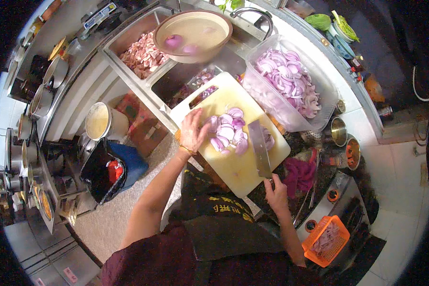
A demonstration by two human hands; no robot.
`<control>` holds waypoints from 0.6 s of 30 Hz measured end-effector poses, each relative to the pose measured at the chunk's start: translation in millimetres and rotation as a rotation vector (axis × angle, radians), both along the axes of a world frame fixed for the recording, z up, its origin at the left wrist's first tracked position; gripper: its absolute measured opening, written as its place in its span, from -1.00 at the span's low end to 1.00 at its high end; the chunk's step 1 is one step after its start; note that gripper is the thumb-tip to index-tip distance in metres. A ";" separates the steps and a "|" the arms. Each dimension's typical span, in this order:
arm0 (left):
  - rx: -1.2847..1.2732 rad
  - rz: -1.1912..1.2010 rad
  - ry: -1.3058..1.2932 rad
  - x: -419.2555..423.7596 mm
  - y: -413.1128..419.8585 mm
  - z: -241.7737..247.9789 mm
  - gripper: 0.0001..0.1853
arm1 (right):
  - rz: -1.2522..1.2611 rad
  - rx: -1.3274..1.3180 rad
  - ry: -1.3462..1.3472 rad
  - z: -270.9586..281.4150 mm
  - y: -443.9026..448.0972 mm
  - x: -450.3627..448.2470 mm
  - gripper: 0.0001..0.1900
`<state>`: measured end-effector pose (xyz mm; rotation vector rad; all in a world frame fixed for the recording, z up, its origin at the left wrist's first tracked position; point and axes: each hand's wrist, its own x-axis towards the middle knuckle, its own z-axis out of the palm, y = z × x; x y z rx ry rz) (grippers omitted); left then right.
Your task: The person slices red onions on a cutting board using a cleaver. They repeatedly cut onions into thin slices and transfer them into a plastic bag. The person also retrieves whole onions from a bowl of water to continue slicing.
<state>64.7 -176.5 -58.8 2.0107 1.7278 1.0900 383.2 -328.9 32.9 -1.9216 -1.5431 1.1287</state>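
Note:
On a white plastic cutting board (218,175) lies a loose heap of sliced red onion (226,131). My left hand (193,130) is at the heap's left edge, fingers spread, with the fingertips at the nearest slices; whether they press on them I cannot tell. In my right hand (277,195) is the handle of a Chinese cleaver (260,150), its broad blade pointing away from me across the board's right part. More cut onion (268,138) shows just right of the blade, partly hidden by it.
Beyond the board stand a clear plastic tub (289,123) full of onion slices and a basin (196,57) of water with onions. Chopped meat (143,53) fills a sink compartment. A faucet (252,12) arches behind. An orange basket (325,246) sits right; a lined bin (96,178), left.

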 end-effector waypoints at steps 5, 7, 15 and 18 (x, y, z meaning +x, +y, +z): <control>0.002 -0.001 0.157 -37.1 -30.1 -2.9 -0.44 | 0.022 0.074 -0.018 -6.5 0.0 6.2 -0.70; -0.018 -0.020 0.198 -41.6 -36.4 -10.6 -0.47 | -0.021 -0.032 0.040 -8.4 -0.8 5.5 -0.70; 0.023 0.226 0.474 -65.4 63.4 -7.3 -0.62 | 0.028 -0.035 -0.025 -3.5 -7.5 1.0 -0.68; 0.250 0.196 0.334 -71.0 86.7 16.3 -0.57 | 0.051 0.014 -0.082 -2.5 -10.5 1.2 -0.67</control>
